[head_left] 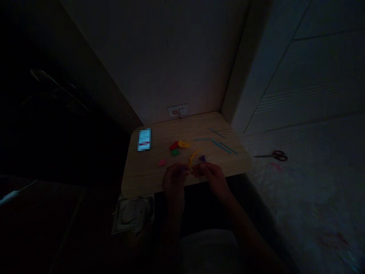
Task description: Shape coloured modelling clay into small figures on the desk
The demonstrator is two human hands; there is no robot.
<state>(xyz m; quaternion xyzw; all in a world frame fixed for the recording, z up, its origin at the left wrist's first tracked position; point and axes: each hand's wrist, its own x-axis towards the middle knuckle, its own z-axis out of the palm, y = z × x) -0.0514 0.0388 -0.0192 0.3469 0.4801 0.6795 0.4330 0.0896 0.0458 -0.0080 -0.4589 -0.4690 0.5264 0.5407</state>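
Observation:
The scene is very dark. Above the near edge of the table, my left hand [173, 179] curls its fingers around a purple lump of modelling clay [183, 170]. My right hand [210, 174] is just beside it, thumb and fingers pinched together; whatever they hold is too dark to make out. Between and beyond the hands lies a bumpy yellow clay strip [193, 157]. A second purple clay lump [202, 158] sits just past my right hand. Farther back are red clay [173, 145], a thicker yellow-orange clay piece [184, 144], green clay [175, 152] and pink clay [162, 162].
The wooden table [139, 173] stands against a wall with a socket [177, 110]. A lit phone [144, 139] lies at its left. Several thin blue-green sticks [221, 147] lie to the right. Scissors [273, 155] rest beyond the right edge. A tray-like box [134, 213] is below left.

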